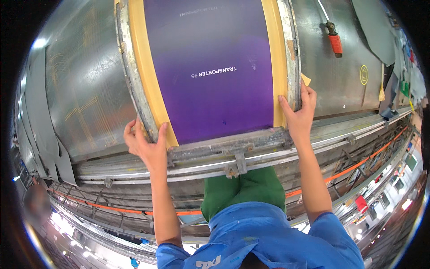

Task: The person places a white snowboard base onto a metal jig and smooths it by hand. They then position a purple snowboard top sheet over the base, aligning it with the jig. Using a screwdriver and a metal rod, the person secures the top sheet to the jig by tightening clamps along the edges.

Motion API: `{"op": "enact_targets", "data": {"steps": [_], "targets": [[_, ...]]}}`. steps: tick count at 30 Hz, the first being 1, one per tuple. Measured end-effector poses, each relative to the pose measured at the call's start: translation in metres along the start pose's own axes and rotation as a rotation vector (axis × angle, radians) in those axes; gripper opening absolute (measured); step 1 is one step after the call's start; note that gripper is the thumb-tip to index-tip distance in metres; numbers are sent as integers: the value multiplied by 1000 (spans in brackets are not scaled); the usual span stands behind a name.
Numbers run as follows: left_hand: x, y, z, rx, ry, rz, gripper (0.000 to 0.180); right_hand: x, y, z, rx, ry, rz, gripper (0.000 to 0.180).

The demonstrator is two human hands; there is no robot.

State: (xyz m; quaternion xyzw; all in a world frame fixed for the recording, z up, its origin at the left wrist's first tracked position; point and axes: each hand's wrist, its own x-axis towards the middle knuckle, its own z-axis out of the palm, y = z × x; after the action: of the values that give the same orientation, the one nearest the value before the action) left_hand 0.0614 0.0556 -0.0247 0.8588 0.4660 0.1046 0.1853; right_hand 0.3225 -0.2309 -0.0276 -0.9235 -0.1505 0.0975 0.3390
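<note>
A large framed screen [210, 67] lies on the metal table, with a purple centre, yellow side strips and a worn metal frame [224, 150]. My left hand [145, 143] grips the frame's near left corner, thumb on the yellow strip. On the right edge of the frame my right hand [299, 110] holds on near its lower end, fingers wrapped over the outer side. Both forearms reach up from the bottom of the picture.
The grey metal table [89, 89] extends left and right of the frame. A red-handled tool [334, 40] lies at the upper right. Metal rails [134, 172] and an orange line run along the table's near edge. Grey sheets hang at the left.
</note>
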Motion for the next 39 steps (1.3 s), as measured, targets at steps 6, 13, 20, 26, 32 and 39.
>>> {"op": "enact_targets", "data": {"steps": [6,13,20,26,32,39], "targets": [[10,-10,7,-157,2,64,72,2,3,-7,43,-36,-29,75],[13,-2,1,-176,-27,28,68,3,0,-10,57,-20,-16,69],[14,-5,2,-141,-37,45,67,3,4,-9,72,-38,29,71],[13,-9,2,-151,-38,29,66,3,1,-11,28,-69,14,72],[14,-7,3,-139,-43,36,66,2,6,-10,39,-59,8,74],[14,-8,2,-110,-54,59,67,3,2,-9,69,-40,5,72]]}}
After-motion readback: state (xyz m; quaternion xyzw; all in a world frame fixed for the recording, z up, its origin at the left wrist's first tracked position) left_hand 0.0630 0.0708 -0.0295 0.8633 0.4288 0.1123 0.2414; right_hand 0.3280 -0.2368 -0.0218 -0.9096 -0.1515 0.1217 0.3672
